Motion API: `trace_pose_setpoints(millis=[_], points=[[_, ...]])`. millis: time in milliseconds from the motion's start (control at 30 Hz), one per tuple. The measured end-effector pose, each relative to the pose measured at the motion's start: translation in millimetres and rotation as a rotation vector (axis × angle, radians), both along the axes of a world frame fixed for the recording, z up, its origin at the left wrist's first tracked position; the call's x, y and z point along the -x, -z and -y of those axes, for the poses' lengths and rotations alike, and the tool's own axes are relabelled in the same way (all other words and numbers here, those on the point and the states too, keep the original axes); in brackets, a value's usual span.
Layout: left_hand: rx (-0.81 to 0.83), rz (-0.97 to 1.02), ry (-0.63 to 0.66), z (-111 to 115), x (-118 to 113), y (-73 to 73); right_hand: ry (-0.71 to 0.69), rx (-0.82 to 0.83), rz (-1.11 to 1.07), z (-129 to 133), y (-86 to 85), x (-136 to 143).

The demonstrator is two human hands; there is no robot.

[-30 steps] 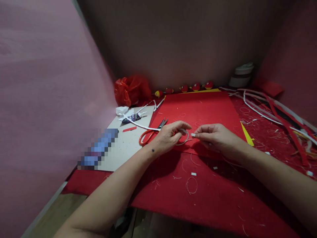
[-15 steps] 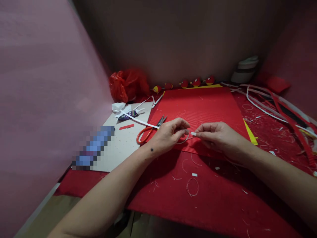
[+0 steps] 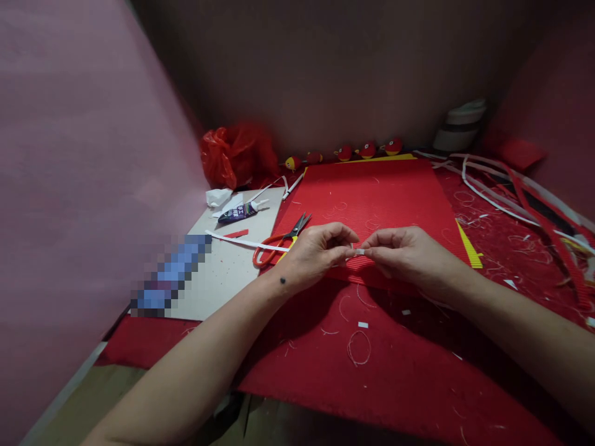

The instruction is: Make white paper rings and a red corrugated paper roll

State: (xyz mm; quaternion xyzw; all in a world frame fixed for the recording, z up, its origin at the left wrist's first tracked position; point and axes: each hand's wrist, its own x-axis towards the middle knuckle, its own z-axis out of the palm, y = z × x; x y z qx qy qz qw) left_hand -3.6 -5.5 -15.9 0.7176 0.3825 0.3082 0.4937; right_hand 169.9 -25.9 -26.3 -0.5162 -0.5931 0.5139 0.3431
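My right hand [image 3: 409,253] pinches a small white piece [image 3: 359,251] at my left hand [image 3: 316,251], whose fingertips close on a white strip [image 3: 246,241]; neither is laid down. Beyond both, five birds [image 3: 367,150] look finished.

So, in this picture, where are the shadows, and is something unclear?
Head view: dark shadows lie on the cloth below the left hand and right hand; the back wall is dim; head view: coarse blocks hide the blue object.
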Motion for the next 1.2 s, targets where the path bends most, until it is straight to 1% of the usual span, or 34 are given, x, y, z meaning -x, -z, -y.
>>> trace_pose_setpoints(millis=[67, 233, 367, 833, 1200], points=[[-0.029, -0.051, 0.005, 0.0, 0.1, 0.6, 0.006, -0.009, 0.013, 0.8, -0.5, 1.0], [-0.205, -0.156, 0.016, -1.6, 1.1, 3.7, -0.008, -0.033, 0.047, 0.4, 0.3, 1.7], [-0.265, -0.207, 0.016, -1.9, 1.6, 5.7, -0.026, -0.062, 0.072, -0.8, 1.0, 1.2], [-0.286, -0.247, 0.029, -2.2, 1.4, 5.9, -0.024, -0.062, 0.124, 0.9, -1.9, 1.6], [-0.292, -0.287, 0.03, -0.3, 0.8, 3.4, -0.061, -0.13, 0.194, 3.2, -7.5, 1.8]])
